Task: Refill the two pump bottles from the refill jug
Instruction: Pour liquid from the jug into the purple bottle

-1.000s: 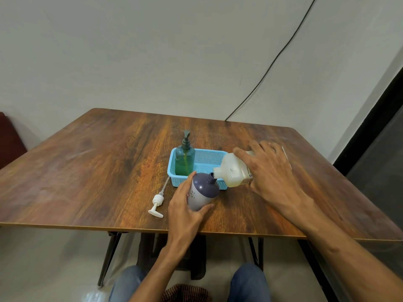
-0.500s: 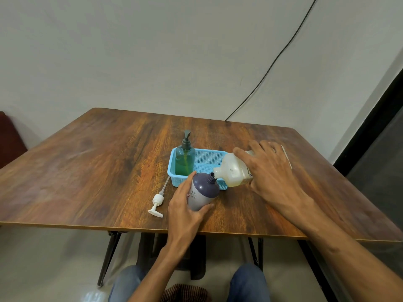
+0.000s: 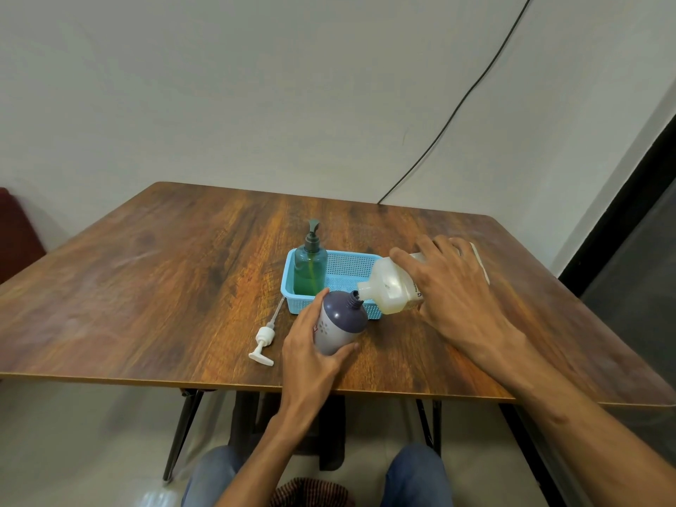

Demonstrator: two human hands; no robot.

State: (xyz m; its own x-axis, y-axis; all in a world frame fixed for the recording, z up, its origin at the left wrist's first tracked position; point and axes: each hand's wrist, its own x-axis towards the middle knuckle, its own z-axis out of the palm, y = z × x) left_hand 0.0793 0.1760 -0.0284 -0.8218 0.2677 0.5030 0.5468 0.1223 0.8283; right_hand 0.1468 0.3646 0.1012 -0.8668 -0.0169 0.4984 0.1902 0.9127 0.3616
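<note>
Here we are over the wooden worktop, and the pour is on. The right hand has its fingers wrapped over the top of the pale refill jug, gripping it tipped well over on its side, spout aimed left and down. That spout sits right at the open neck of the purple-topped bottle, touching or as good as touching; whether liquid is running cannot be told from here. The left hand clasps that bottle from the near side, thumb up one flank, fingers curled round the other, and the bottle leans a little toward the jug. Its white pump head lies flat on the worktop just left of the hand, tube pointing away toward the basket. Behind the action, the blue basket holds the green pump bottle upright in its left end, pump screwed on. A black cable runs down the wall beyond.
</note>
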